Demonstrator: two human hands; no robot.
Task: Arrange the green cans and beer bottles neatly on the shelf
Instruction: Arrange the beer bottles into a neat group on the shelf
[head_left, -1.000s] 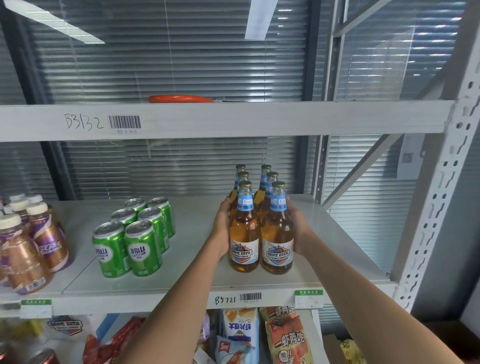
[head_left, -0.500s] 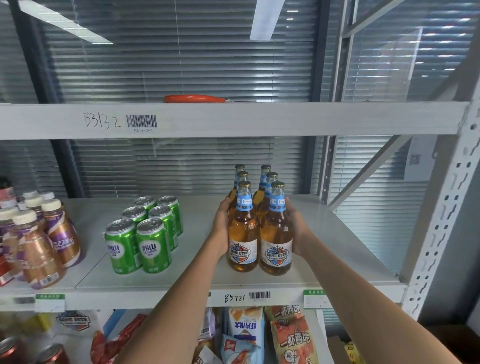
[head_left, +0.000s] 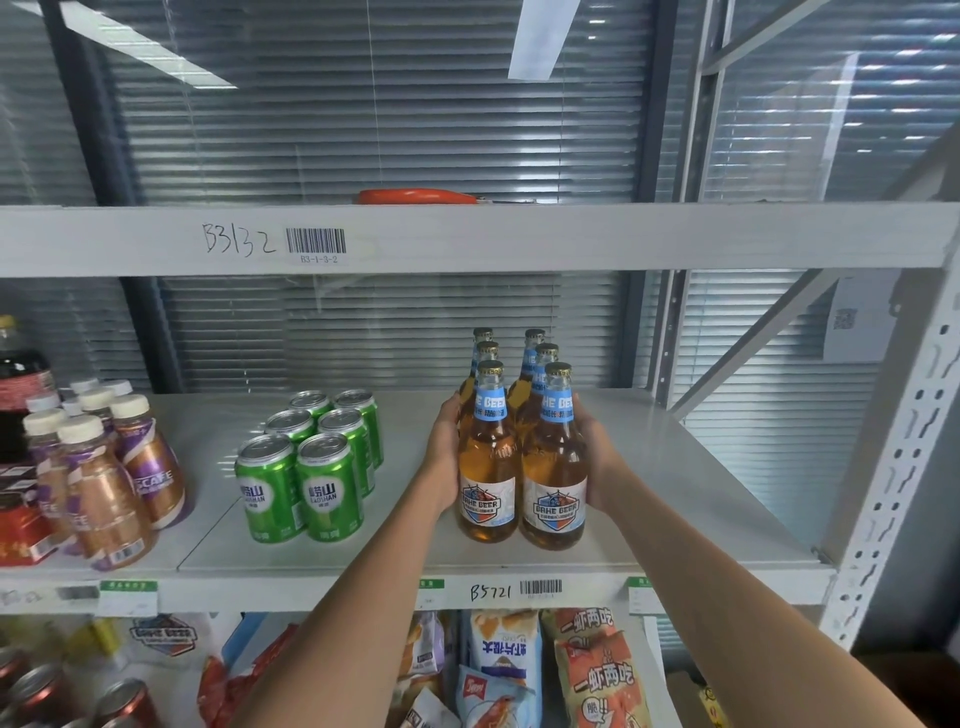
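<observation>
Both hands were pressed flat against a block of six beer bottles (head_left: 522, 452) at centre frame: the left hand (head_left: 443, 457) against the left side, the right hand (head_left: 597, 457) against the right, fingers extended along the glass. The bottles stood upright in two rows of three on the middle shelf (head_left: 675, 493), a pale grey board marked B5721 on its front edge. Six green cans (head_left: 311, 457) stood upright in a matching block left of centre, apart from the bottles. Purple-labelled drink bottles (head_left: 104, 483) occupied the left edge. The upper shelf (head_left: 571, 236), marked B3132, carried an orange object (head_left: 415, 196). Closed blinds (head_left: 415, 104) filled the background. Snack packets (head_left: 597, 675) lay below, at lower centre.
</observation>
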